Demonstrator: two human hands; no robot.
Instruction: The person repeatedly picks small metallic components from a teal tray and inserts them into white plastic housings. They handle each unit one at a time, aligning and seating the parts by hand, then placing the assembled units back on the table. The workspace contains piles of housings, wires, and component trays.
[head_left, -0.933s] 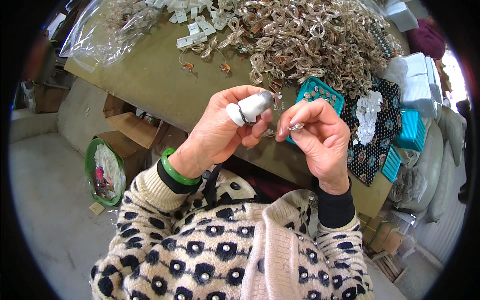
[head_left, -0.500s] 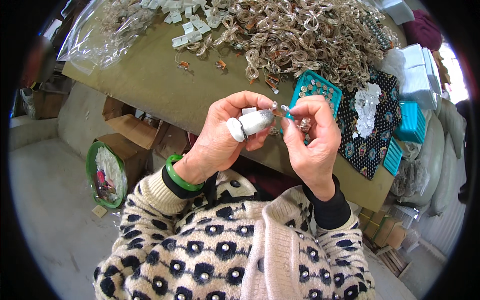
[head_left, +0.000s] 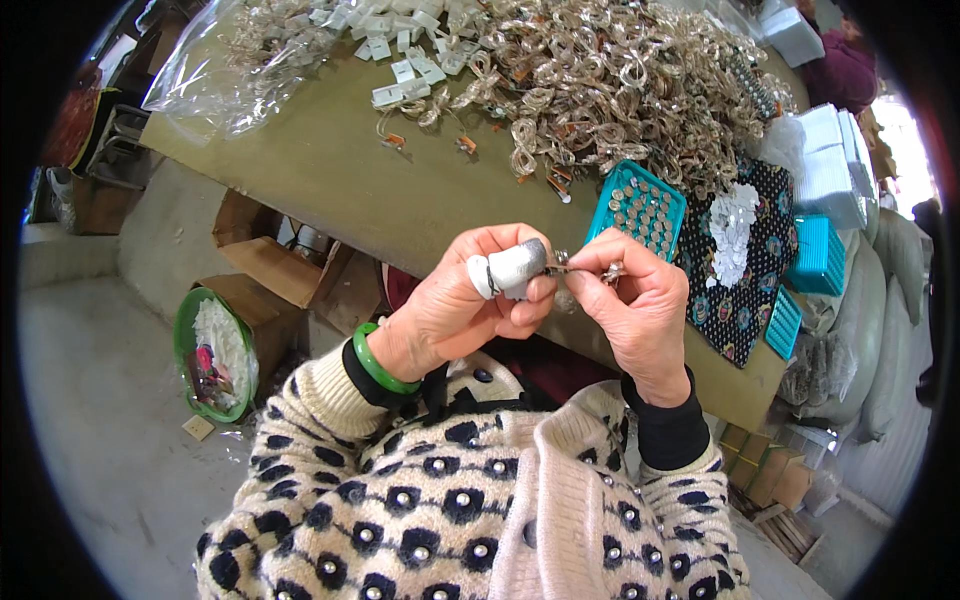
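Part [head_left: 558,266], small: I am remotely watching right hand [head_left: 642,302] pinching it beside left hand [head_left: 458,305], curled round pale piece [head_left: 515,292]; next seemingly needing steadiness.

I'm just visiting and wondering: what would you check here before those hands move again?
1. White finger cover on the left hand: ok, it is on.
2. Left hand's grip: cannot tell; its fingers curl, but what they hold is mostly hidden.
3. Wire coil secure in the right hand: ok, it sits among the bent fingers.
4. Small part between the fingertips lined up: cannot tell, too small.
5. A hand free to pick up something else: not ok, both are busy.
6. Teal tray stocked: ok, it holds many silvery discs.
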